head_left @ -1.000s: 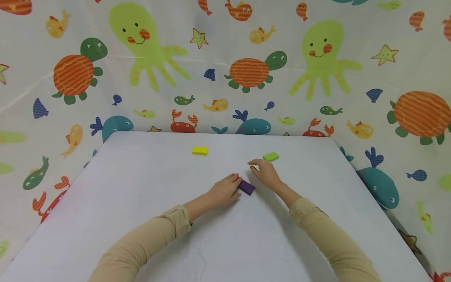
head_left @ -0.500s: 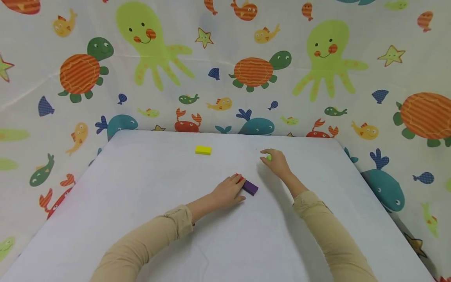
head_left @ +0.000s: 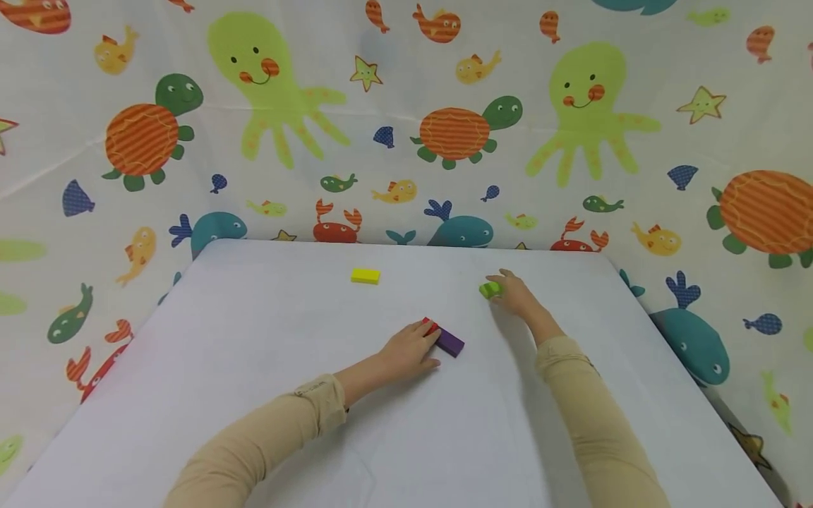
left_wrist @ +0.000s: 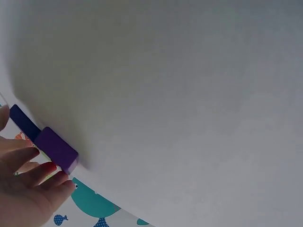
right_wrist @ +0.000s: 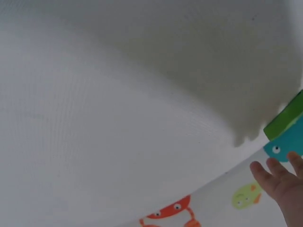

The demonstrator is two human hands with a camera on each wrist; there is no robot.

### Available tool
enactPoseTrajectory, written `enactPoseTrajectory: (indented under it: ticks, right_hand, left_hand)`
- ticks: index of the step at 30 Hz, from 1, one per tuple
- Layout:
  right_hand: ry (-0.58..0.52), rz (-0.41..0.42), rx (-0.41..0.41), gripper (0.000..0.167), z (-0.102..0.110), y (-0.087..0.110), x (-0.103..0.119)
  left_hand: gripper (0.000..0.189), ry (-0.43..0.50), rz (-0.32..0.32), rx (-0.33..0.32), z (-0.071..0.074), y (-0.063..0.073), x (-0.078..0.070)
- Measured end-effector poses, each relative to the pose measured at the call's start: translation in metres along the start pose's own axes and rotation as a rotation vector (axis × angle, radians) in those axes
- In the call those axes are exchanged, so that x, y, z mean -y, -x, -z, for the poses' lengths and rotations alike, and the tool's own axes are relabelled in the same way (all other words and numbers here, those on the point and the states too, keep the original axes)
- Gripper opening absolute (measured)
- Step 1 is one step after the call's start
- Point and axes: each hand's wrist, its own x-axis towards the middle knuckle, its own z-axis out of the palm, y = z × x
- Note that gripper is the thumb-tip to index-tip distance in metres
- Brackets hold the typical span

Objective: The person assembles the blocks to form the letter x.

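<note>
A: Where is the left hand [head_left: 409, 351]?

B: Near the middle of the desk [head_left: 305, 310], laid across the red block [head_left: 432, 328]; its fingers reach out over it and the thumb spreads away, so that grip is slack, clasping nothing; the purple block [head_left: 450, 342] sits just right of the fingertips, beside the red one; the left wrist view also shows a dark blue block [left_wrist: 24, 123] next to the purple.

A: And the right hand [head_left: 516, 296]?

B: Farther out, with its fingers at the right end of the green block [head_left: 488, 290]; whether that grip closes round it I cannot tell, nor whether the block lies on the desk or hangs just above.

A: What else is there?

B: A yellow block [head_left: 365, 276], towards the far edge, well left of the green; behind stands a cloth [head_left: 394, 42] printed with sea animals.
</note>
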Motion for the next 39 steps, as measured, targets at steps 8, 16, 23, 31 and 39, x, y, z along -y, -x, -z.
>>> enactPoseTrajectory:
  ticks: [8, 16, 23, 31, 39]
  right_hand:
    - [0.091, -0.039, -0.005, 0.054, 0.002, -0.013, -0.005]
    - [0.058, 0.054, 0.071, 0.056, -0.011, -0.033, -0.041]
    - [0.013, 0.044, 0.087, 0.049, 0.001, -0.014, -0.023]
    - [0.037, 0.015, 0.097, 0.044, -0.001, -0.013, -0.022]
    - [0.073, -0.002, 0.103, 0.04, -0.003, -0.019, -0.016]
  left_hand:
    - [0.06, -0.095, -0.052, 0.006, 0.002, -0.002, 0.0]
    - [0.068, -0.139, -0.063, 0.026, 0.003, -0.006, -0.002]
    - [0.075, -0.177, -0.077, 0.009, 0.001, -0.007, -0.004]
    - [0.076, -0.13, -0.075, 0.049, 0.005, -0.01, -0.003]
    - [0.077, -0.11, -0.027, 0.131, 0.016, -0.012, -0.005]
